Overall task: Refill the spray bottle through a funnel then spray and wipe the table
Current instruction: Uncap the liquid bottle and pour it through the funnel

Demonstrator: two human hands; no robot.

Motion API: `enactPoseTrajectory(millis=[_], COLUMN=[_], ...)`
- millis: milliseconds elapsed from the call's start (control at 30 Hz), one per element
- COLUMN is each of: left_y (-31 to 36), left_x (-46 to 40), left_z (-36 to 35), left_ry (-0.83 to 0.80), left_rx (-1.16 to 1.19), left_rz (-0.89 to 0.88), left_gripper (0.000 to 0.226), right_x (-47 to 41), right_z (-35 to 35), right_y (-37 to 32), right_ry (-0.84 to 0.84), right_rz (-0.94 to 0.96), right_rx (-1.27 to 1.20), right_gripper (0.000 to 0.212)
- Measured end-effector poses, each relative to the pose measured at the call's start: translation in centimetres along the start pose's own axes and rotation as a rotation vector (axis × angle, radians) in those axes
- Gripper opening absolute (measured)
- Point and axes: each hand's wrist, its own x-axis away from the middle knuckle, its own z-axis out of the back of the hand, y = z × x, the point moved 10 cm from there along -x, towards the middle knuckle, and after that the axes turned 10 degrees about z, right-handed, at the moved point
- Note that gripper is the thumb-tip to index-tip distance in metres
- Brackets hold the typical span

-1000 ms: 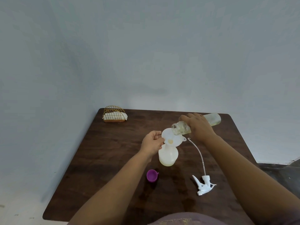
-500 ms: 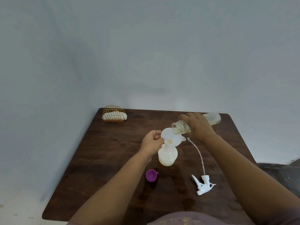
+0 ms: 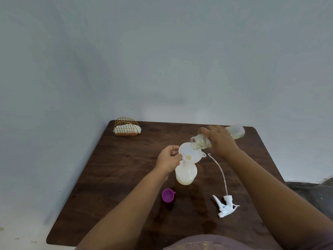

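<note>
A white translucent spray bottle [image 3: 186, 174] stands on the dark wooden table [image 3: 117, 168] with a white funnel [image 3: 191, 153] seated in its neck. My left hand [image 3: 169, 159] pinches the funnel's left rim. My right hand [image 3: 220, 141] grips a clear refill bottle [image 3: 236, 131], tipped almost level, its open mouth over the funnel's right edge. Yellowish liquid lies in the funnel's centre and at the spray bottle's base. The white trigger sprayer head [image 3: 225, 205] with its long dip tube lies on the table to the right.
A purple cap [image 3: 168, 195] sits on the table near my left forearm. A gold wire holder [image 3: 126, 127] with white napkins stands at the far left corner. The wall runs close behind the table.
Hardly any change: the refill bottle stays tipped over the funnel and both hands keep their hold.
</note>
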Motion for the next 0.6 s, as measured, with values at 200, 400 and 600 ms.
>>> enactPoseTrajectory(millis=[200,400,600], left_y=[0.01,0.15,0.26], left_x=[0.06,0.28,0.45], left_z=[0.01,0.07,0.15], left_ry=[0.005,0.009,0.009], left_rx=[0.003,0.004,0.011], left_rz=[0.001,-0.002,0.0], left_gripper=[0.038,0.039,0.04], right_x=[0.08,0.16,0.11], right_z=[-0.28,-0.09,-0.13], right_y=[0.26,0.09,0.0], right_ry=[-0.007,0.005,-0.002], right_rz=[-0.008,-0.003,-0.004], right_rx=[0.008,0.01,0.015], right_gripper=[0.047,0.045,0.046])
